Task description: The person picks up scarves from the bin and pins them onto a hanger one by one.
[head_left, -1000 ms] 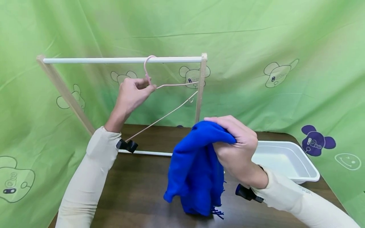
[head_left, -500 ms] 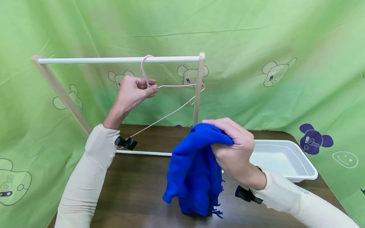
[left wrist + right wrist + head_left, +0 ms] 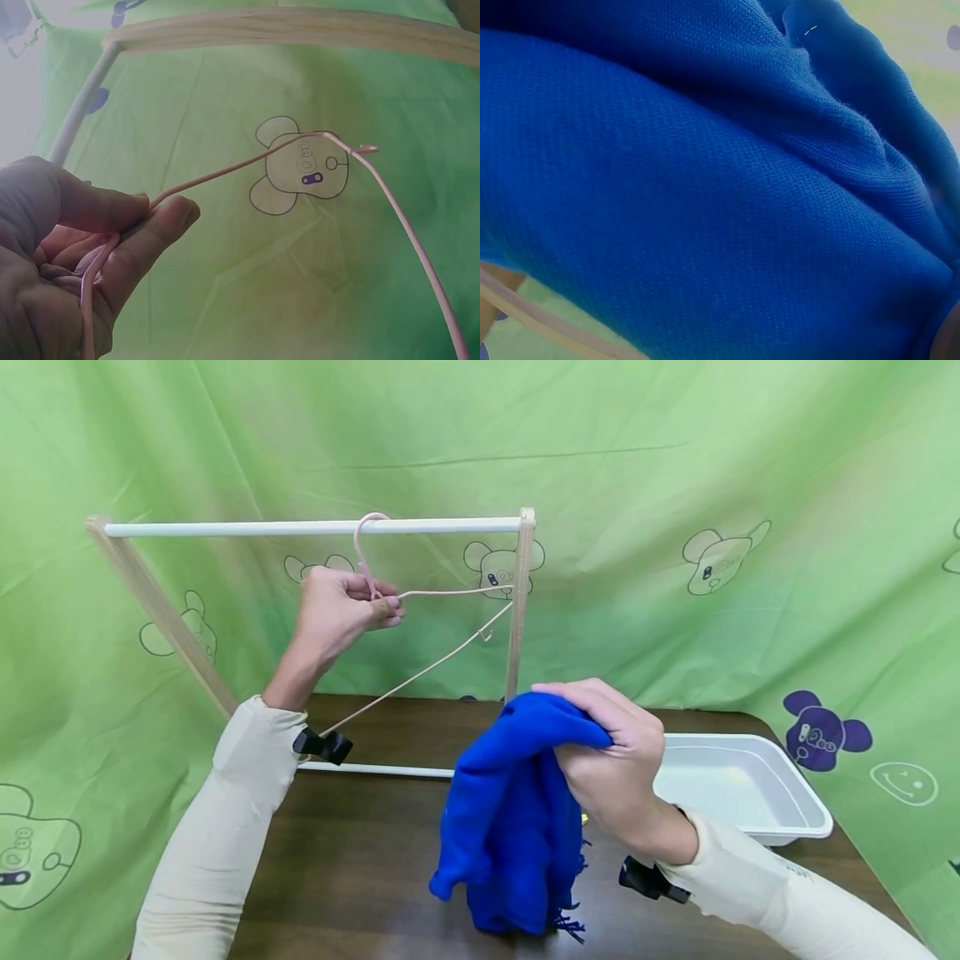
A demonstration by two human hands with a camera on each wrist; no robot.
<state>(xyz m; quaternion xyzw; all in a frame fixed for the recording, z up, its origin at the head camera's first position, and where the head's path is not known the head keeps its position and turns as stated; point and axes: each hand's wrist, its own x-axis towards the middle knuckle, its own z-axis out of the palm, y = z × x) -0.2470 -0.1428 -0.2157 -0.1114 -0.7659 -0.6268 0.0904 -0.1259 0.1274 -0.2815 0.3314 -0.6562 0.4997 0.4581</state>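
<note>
A thin pink clothes hanger has its hook over the white top bar of a small rack. My left hand pinches it at the neck, between thumb and fingers; the left wrist view shows the hanger's wire running out from the fingertips. In front and to the right, my right hand grips a bunched blue scarf by its top. The scarf hangs in folds, with fringe at its lower right. In the right wrist view the scarf's cloth fills most of the picture, and the fingers are mostly hidden.
Wooden side posts and a white lower bar make up the rack, standing on a dark brown table. A white plastic tray sits at the right behind the right forearm. Green printed cloth surrounds the table.
The left hand and the hanger's hook have shifted slightly left along the bar. The right hand still holds the scarf, nearly unmoved. The head view has tilted a little.
</note>
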